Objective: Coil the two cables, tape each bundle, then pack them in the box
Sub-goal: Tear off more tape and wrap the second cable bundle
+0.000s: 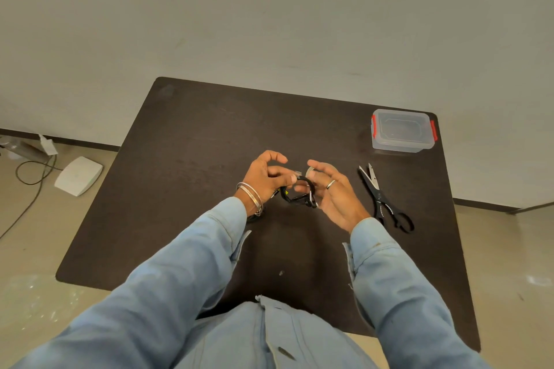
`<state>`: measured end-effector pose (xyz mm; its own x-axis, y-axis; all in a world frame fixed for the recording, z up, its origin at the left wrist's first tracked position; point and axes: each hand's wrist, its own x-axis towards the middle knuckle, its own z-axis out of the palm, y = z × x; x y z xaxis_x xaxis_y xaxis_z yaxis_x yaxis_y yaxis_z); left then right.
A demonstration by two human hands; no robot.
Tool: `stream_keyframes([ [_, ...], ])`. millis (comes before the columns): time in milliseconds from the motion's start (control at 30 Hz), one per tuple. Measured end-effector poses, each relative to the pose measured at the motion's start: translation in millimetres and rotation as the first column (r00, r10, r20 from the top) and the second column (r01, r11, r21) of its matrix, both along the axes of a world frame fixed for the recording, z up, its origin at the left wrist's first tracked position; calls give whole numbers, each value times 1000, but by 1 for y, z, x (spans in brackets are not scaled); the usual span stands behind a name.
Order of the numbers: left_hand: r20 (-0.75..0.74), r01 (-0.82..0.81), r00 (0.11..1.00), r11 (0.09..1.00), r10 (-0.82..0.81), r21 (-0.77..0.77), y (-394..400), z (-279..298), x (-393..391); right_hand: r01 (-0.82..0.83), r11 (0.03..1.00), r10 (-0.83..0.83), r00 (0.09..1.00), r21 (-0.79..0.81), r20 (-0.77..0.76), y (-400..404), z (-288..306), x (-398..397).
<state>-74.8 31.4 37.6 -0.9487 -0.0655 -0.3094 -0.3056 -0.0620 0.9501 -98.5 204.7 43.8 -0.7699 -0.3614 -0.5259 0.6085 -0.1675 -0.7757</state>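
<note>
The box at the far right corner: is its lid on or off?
On. The clear lid sits flat on the box, with a red latch at each side.

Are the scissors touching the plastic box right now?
Apart. The head view shows bare dark table between the tips of the scissors and the near wall of the plastic box.

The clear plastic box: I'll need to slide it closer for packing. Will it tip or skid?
The clear plastic box looks low and wide, so it probably won't tip. It appears empty and thin-walled, so likely light, and may skid easily on the smooth dark table.
</note>
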Motion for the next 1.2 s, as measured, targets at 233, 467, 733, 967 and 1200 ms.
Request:
stream_keyframes([
  [233, 21, 68, 998, 996, -67, -49, 0, -7, -1, -1, 978, 34, 988, 210, -150, -7, 11, -5],
  [467, 25, 88, 996, 992, -86, -93, -2, -7, -1, -30, 974, 78, 975, 224, -208, -10, 11, -12],
  [733, 51, 115, 993, 989, -110, -96, -1, -3, -3, -22, 958, 135, 914, 286, -382, -10, 4, -13],
  [967, 83, 60, 995, 995, -53, -83, -2, -4, 0, -64, 915, 242, 876, 397, -417, -8, 5, -15],
  [1200, 174, -166, 969, 983, 176, -72, 3, -4, 1, 84, 852, 227, 830, 518, -509, -21, 0, -6],
])
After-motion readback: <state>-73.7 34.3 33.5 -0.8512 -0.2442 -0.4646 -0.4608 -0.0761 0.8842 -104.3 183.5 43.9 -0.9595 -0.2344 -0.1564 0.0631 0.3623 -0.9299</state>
